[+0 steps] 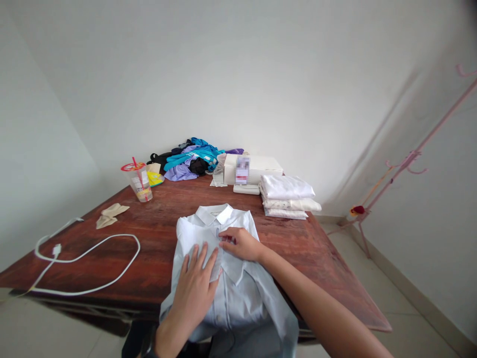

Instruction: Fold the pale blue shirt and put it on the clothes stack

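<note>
A white button-up shirt (231, 303) lies front up on the wooden table, its collar (214, 215) toward the wall and its lower part hanging over the front edge. My left hand (197, 278) rests flat on the left side of the shirt's chest, fingers spread. Close to the placket, my right hand (240, 243) has its fingers bent and its thumb and forefinger closed on the shirt fabric. What lies under the curled fingers is partly hidden. A sleeve (274, 293) hangs down on the right side.
Folded white clothes (286, 194) are stacked right of a white box (257, 169) with a phone (242, 170) leaning on it. Mixed clothes (197, 159) lie at the back. A plastic cup (139, 181), beige cloth (111, 215) and white cable (93, 287) are left. A pink rack (410, 159) stands right.
</note>
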